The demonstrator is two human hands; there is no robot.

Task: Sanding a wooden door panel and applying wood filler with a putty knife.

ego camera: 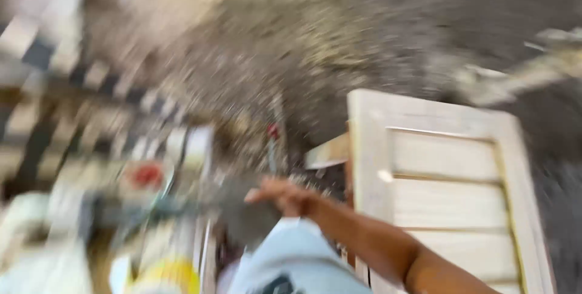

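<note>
The whole view is smeared by motion. My right hand (284, 197) reaches in from the lower right on a bare forearm, fingers stretched leftward with nothing visibly in them. It hovers over dark ground just left of a pale wooden slatted panel (445, 179) that lies flat. Under the wrist is light-blue cloth (291, 257), probably my own clothing. My left hand is out of view.
Grey gravelly ground (315, 45) fills the top and middle. Blurred clutter lies at the left, with a red item (147, 174), a yellow round object (173, 276) and checkered dark-and-light patches (54, 70). A thin upright tool with a red part (274, 131) stands near the centre.
</note>
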